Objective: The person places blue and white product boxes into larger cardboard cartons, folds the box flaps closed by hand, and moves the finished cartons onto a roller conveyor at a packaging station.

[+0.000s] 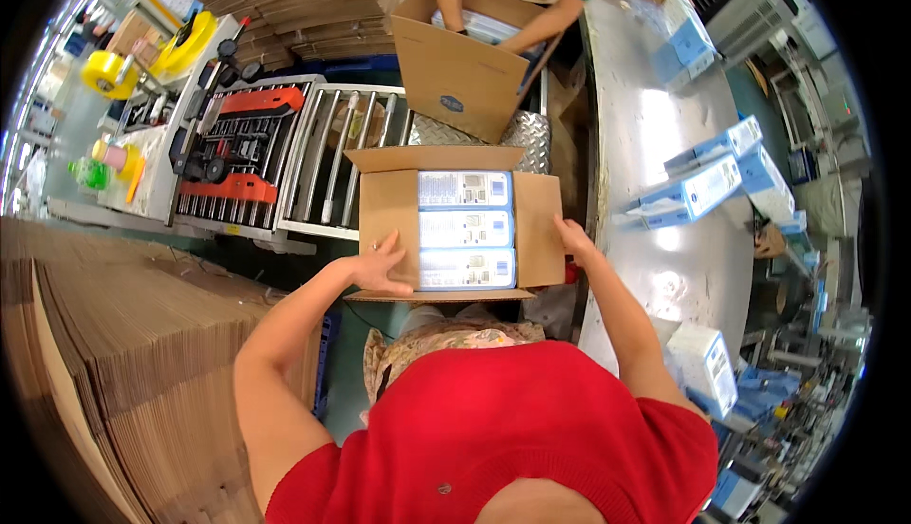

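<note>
In front of me stands an open cardboard carton, its flaps folded outward. Inside it, three white-and-blue boxes lie in a row, printed sides up. My left hand rests on the carton's left flap with its fingers spread. At the opposite side, my right hand grips the edge of the right flap, fingers partly hidden beneath the cardboard.
Beyond my carton a co-worker reaches with both arms into another open carton. A roller conveyor with a red-and-black taping machine lies left. Stacked flat cardboard rises at near left. On the right, a metal table carries several white-and-blue boxes.
</note>
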The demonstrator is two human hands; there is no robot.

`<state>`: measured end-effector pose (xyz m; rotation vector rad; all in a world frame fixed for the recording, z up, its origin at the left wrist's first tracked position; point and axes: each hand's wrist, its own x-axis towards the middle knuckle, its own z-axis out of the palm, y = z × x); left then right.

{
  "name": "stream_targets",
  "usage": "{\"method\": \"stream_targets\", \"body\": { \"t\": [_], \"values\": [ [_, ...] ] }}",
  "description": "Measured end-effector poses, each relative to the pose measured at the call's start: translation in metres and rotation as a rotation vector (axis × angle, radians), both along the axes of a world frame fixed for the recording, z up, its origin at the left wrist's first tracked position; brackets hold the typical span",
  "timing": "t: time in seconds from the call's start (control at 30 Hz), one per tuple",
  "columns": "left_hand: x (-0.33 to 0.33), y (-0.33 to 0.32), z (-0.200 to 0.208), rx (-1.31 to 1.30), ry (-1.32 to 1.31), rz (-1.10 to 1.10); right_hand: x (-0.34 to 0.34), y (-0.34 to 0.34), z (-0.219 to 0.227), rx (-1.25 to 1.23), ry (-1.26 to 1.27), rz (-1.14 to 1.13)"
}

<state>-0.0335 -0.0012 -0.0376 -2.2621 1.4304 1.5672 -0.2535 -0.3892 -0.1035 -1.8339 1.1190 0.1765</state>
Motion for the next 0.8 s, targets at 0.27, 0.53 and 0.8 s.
{"method": "stream_targets", "body": {
  "t": [0.27, 0.53, 0.8],
  "values": [
    [-0.011, -0.013, 0.017, 0.140, 0.275, -0.098, 0.082, 0.084, 0.052, -0.142, -0.258, 0.931],
    [0.013, 0.010, -0.056, -0.400, -0.542, 0.778, 0.158, 0.081, 0.119, -0.918, -0.865, 0.591],
    [0.010, 0.004, -0.104, -0.932, 0.100, 1.349, 0.063, 0.084, -0.014, -0.723, -0.540, 0.519]
  ]
}}
